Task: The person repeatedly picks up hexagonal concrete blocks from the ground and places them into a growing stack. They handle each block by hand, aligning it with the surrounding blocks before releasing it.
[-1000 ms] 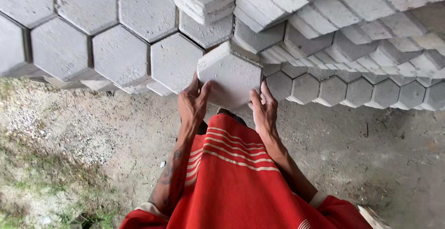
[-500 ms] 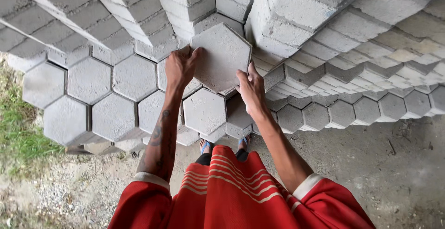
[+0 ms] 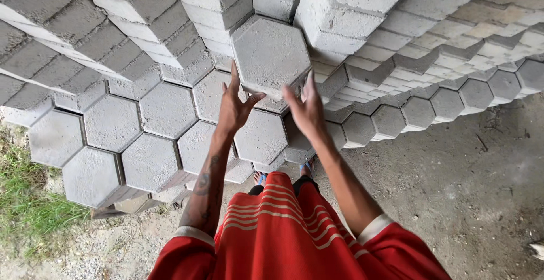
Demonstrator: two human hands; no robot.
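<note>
We see the left hand (image 3: 235,107) spread open, fingers fanned upward, its fingertips resting against the lower left edge of a grey hexagonal paving block (image 3: 271,56). The right hand (image 3: 306,110) is likewise open, fingers extended, touching the block's lower right edge; neither hand closes around it. The block sits high against the stacked blocks (image 3: 340,13), above a lower tier of hexagonal blocks (image 3: 153,127) laid face up in a honeycomb pattern. Below the arms we see a red striped shirt (image 3: 283,234), bare gravelly ground (image 3: 470,200) to the right, and a patch of grass (image 3: 25,212) to the left.
</note>
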